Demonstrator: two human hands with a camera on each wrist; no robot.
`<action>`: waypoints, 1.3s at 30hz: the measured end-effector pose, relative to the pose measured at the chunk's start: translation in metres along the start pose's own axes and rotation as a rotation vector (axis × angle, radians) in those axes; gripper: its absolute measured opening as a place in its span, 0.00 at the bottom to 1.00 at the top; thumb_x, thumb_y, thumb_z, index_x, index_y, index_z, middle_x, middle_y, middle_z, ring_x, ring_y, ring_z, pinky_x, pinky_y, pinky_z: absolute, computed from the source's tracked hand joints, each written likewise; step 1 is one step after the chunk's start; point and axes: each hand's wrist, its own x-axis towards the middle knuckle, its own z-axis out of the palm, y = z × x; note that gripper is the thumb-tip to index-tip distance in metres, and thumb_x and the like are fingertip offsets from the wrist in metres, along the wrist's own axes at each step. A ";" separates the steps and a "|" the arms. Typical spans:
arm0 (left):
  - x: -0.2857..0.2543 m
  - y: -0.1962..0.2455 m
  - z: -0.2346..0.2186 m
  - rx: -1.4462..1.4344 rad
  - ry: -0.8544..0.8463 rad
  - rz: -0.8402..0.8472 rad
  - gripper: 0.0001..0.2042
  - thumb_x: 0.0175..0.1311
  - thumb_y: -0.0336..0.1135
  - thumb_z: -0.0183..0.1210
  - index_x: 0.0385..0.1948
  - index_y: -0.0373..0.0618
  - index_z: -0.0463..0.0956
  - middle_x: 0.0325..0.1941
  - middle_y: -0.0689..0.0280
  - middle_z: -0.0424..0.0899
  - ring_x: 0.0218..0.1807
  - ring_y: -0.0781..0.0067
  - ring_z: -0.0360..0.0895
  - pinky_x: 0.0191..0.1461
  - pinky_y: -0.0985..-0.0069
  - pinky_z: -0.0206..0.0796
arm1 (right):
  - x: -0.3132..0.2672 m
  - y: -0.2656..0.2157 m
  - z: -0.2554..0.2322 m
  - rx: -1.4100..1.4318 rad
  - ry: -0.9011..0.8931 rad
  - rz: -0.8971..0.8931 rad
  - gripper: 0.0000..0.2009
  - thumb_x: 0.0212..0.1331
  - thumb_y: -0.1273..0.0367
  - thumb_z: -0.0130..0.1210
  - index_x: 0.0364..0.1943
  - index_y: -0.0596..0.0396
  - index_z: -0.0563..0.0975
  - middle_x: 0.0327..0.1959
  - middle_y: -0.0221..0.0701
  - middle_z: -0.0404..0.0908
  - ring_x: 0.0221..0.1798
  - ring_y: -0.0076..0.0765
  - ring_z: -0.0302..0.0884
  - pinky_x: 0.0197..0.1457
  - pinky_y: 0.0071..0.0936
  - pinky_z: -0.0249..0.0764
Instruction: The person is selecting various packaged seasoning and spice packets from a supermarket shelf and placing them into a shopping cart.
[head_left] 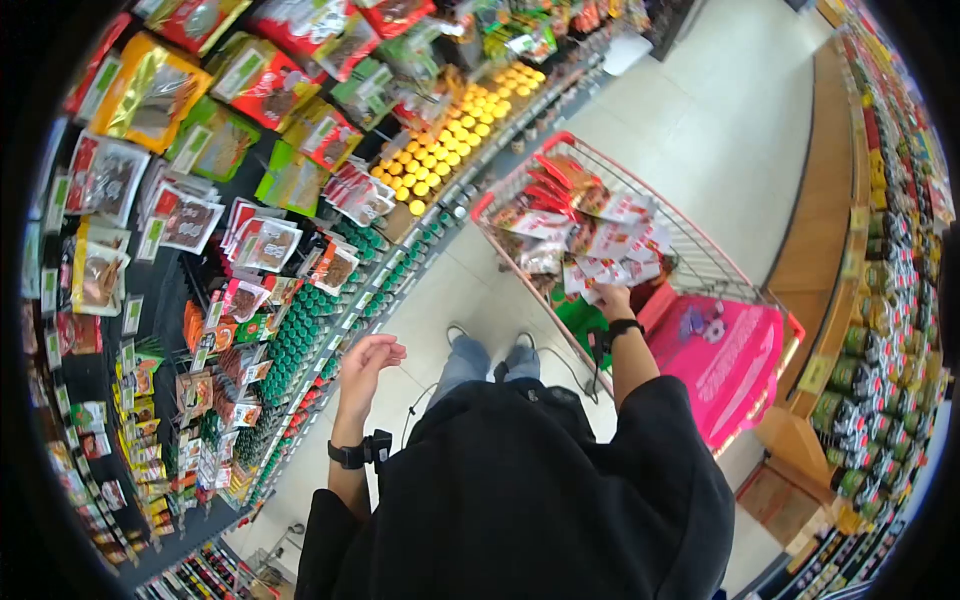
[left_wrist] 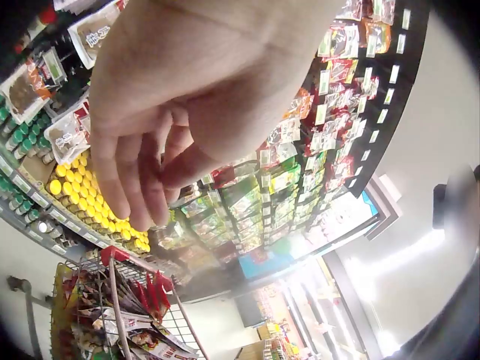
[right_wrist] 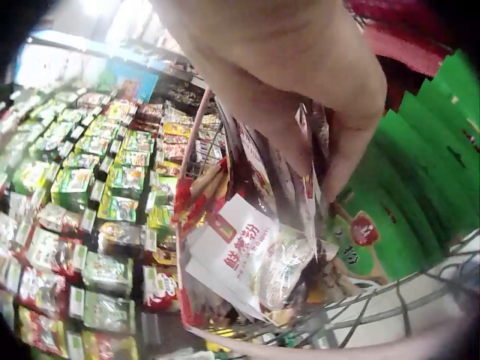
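- Your feet point(head_left: 490, 335) stand on pale tiled floor point(head_left: 680, 110), in the strip between the shelf rack and the side of the shopping cart point(head_left: 556, 138).
- Your left hand point(head_left: 367, 372) hangs in the air between your body and the rack, touching nothing; its fingers are loosely bent, the thumb near them, and it holds nothing.
- Your right hand point(head_left: 613, 303) reaches in over the cart's near side, palm down, with thumb and fingers pinched on the upper edges of the packets point(head_left: 612, 238); these stand and lean in a bunch inside the basket, below the red rim.
- Just beside that hand, green packets point(right_wrist: 420, 180) line up in a row against the wire wall, leaving little room there.
- A pink bag point(head_left: 715, 360) fills the cart's handle end, next to your right forearm.
- On your left, the shelf rack's edge carries green-capped jars point(head_left: 310, 320) and, farther along, yellow-capped jars point(head_left: 450, 140); hanging packets point(head_left: 265, 85) crowd above them.
- Past the cart, floor tiles run up the aisle to a curved wooden edge point(head_left: 825, 150) on your right.
- Behind that edge, rows of jars point(head_left: 870, 360) fill the far shelves.
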 end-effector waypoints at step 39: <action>-0.294 0.224 -0.172 -0.449 0.314 1.198 0.36 0.67 0.54 0.50 0.56 0.17 0.63 0.58 0.36 0.69 0.59 0.52 0.73 0.65 0.65 0.64 | -0.567 -0.164 0.322 -0.923 -1.208 -1.113 0.14 0.67 0.65 0.51 0.44 0.65 0.78 0.28 0.37 0.84 0.27 0.25 0.81 0.28 0.19 0.75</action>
